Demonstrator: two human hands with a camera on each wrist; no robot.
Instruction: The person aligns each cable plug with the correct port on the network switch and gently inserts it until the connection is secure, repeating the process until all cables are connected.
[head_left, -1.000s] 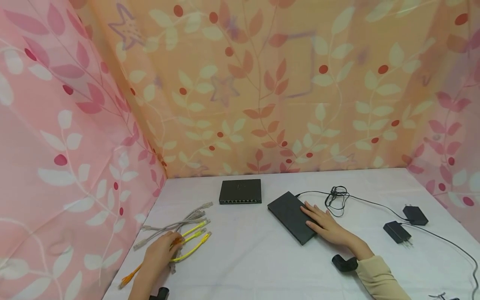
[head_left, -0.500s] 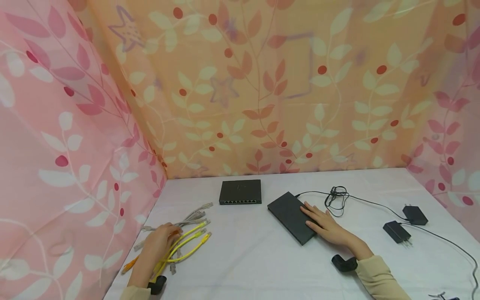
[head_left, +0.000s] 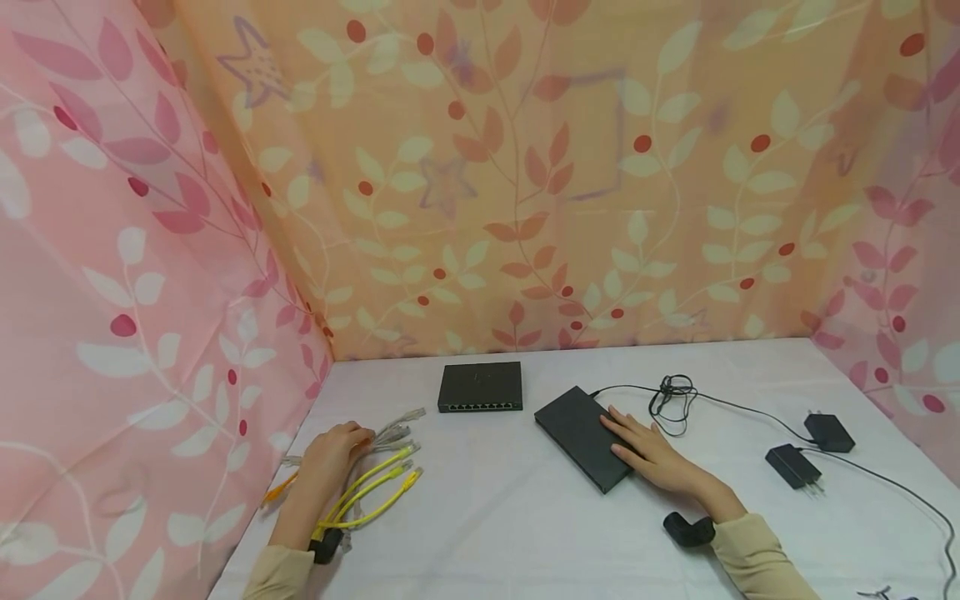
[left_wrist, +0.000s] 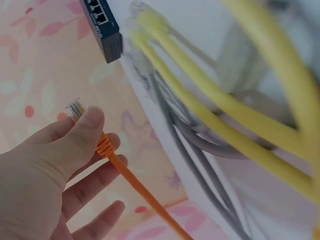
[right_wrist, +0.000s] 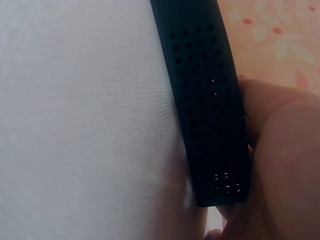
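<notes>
My left hand (head_left: 328,460) is over the cable pile at the left. In the left wrist view, its thumb and fingers pinch an orange Ethernet cable (left_wrist: 137,184) just behind the clear plug (left_wrist: 75,107). Yellow Ethernet cables (head_left: 375,487) and grey ones (head_left: 393,429) lie beside and under that hand. My right hand (head_left: 660,454) rests with extended fingers on a flat black box (head_left: 581,437), which has a thin black cord at its far end. Rows of vent holes show on the box's side (right_wrist: 200,65) in the right wrist view.
A black network switch (head_left: 480,387) sits at the back, its row of ports facing me. Two black power adapters (head_left: 830,432) with cords lie at the right, one cord (head_left: 675,404) bundled. Patterned curtains (head_left: 525,208) enclose the white table (head_left: 487,517).
My left hand has moved away from me over the cables, drawing the orange cable along and uncovering more of the yellow ones. The right hand stays on the box.
</notes>
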